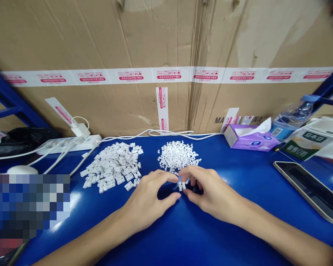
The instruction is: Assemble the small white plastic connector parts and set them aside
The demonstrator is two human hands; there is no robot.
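Observation:
My left hand reaches in over the blue table, its thumb and forefinger spread apart with a gap between them. Facing it, my right hand has its fingers curled and its thumb at a small white plastic connector with dark slots. The connector sits between the two hands, nearer the right fingertips; their exact contact is partly hidden. Behind the hands lies a pile of tiny white plastic pieces. To the left of that spreads a heap of larger white plastic connectors, some close to my left hand.
A white power strip with cables stands at the back left. On the right are a purple tissue pack, a plastic bottle, a green-and-white carton and a phone. Cardboard walls the back.

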